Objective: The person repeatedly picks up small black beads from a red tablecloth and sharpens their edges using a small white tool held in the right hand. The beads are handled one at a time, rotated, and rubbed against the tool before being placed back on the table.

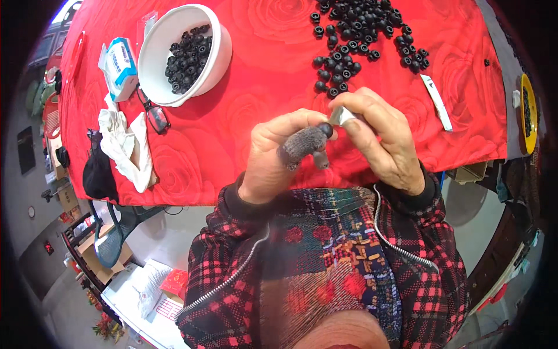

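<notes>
My left hand (pixel 268 148) is closed around a small round black part (pixel 326 129), held between thumb and fingers. Grey knitted covers (pixel 302 145) wrap some of its fingers. In my right hand (pixel 386 136), thumb and fingers pinch a short flat silvery-white piece (pixel 342 116), perhaps a blade; its exact kind cannot be made out. The piece's end is right beside the black part, and whether they touch is unclear. Beyond my hands lies a spread of similar black parts (pixel 343 67), several showing ringed hollow ends.
A white bowl (pixel 224 55) with more black parts stands far left. Near it are a blue-white box (pixel 120 70), glasses (pixel 157 118), white gloves (pixel 131 151) and a black cloth (pixel 100 168). A thin white strip (pixel 436 103) lies right on the red tablecloth (pixel 256 75).
</notes>
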The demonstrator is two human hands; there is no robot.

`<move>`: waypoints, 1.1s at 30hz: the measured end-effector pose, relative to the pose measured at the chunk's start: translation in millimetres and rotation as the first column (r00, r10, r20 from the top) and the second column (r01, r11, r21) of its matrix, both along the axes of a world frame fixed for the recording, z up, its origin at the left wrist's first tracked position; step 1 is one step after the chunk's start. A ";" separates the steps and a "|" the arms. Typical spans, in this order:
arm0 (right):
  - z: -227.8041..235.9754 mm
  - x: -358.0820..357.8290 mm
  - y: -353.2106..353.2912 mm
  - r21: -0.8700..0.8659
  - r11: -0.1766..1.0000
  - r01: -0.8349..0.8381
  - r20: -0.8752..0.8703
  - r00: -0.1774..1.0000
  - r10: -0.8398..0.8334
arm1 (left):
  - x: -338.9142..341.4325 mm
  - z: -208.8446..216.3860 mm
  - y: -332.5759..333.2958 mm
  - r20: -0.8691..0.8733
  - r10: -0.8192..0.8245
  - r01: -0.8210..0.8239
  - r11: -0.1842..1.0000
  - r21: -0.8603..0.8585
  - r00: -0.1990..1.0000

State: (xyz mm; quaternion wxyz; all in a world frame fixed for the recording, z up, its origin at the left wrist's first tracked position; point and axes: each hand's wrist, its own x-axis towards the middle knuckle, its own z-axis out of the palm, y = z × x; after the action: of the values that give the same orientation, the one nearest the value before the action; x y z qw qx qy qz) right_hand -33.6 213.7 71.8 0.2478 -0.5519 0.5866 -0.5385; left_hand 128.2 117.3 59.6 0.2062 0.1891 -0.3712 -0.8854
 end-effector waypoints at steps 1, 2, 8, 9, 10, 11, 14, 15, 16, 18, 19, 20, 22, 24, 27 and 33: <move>-0.3 0.1 0.0 0.012 1.000 0.006 -0.001 1.000 -0.006 | 0.4 -1.1 -0.6 0.000 -0.005 0.005 1.000 0.011 1.000; -0.5 0.2 0.0 0.025 1.000 0.012 -0.003 1.000 -0.012 | 0.6 -2.4 -0.8 0.000 -0.010 0.010 1.000 0.021 1.000; -1.5 0.0 -1.9 0.045 0.999 0.008 -0.025 1.000 -0.007 | 1.2 -4.0 -2.1 0.026 -0.014 0.014 1.000 0.008 1.000; -2.0 -0.3 -2.3 0.040 0.999 0.005 -0.029 1.000 -0.004 | 1.2 -3.5 -2.0 0.025 -0.012 0.012 1.000 0.008 1.000; -3.3 -0.5 -2.6 0.035 0.999 0.003 -0.035 0.999 -0.002 | 1.1 -4.0 -2.0 0.023 -0.012 0.012 1.000 0.009 1.000; -4.6 -0.7 -2.7 0.031 1.000 0.000 -0.040 0.999 0.001 | 1.1 -4.5 -1.9 0.021 -0.011 0.011 1.000 0.009 1.000; -6.2 -1.2 -2.8 0.022 1.000 0.000 -0.047 0.999 0.001 | 1.7 -6.6 -3.0 0.020 -0.025 0.024 0.999 0.031 0.999; -5.7 -1.8 -2.7 0.024 1.000 -0.006 -0.046 0.999 0.007 | 1.7 -7.4 -3.0 0.025 -0.028 0.027 0.999 0.024 0.999; -4.8 -2.7 -2.8 0.026 1.000 -0.016 -0.045 0.999 0.017 | 1.9 -8.5 -2.6 0.030 -0.029 0.028 0.999 0.017 0.999; -4.2 -4.2 -2.8 0.030 0.999 -0.034 -0.037 0.999 0.035 | 1.8 -8.9 -2.2 0.029 -0.025 0.025 0.999 0.021 0.999; -4.6 -4.9 -2.9 0.033 0.998 -0.044 -0.029 0.999 0.045 | 1.7 -8.6 -2.1 0.024 -0.021 0.020 0.999 0.032 0.999; -5.2 -5.6 -3.0 0.036 0.998 -0.054 -0.022 0.998 0.055 | 1.8 -8.4 -2.1 0.019 -0.016 0.015 0.999 0.043 1.000; -7.0 -7.3 -3.4 0.022 0.998 -0.061 -0.034 0.998 0.062 | 1.2 -9.6 -3.1 0.003 -0.025 0.025 1.000 0.014 1.000; -6.4 -8.6 -3.3 0.024 0.997 -0.070 -0.039 0.997 0.071 | 1.0 -8.7 -3.3 0.013 -0.031 0.031 1.000 0.004 0.999; -4.4 -11.0 -4.3 0.042 0.995 -0.090 -0.029 0.995 0.091 | 1.7 -7.7 -3.4 0.055 -0.034 0.034 0.999 0.007 0.998; -11.9 -13.3 -4.4 0.012 0.986 -0.164 0.009 0.986 0.164 | 0.8 -16.4 -4.3 0.043 -0.031 0.030 0.999 0.025 0.999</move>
State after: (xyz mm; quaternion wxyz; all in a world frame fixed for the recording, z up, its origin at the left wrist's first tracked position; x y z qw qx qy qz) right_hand -46.9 209.3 59.9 0.2970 -0.5947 0.5415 -0.5146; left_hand 129.0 113.0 43.2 0.1823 0.2050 -0.3677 -0.8885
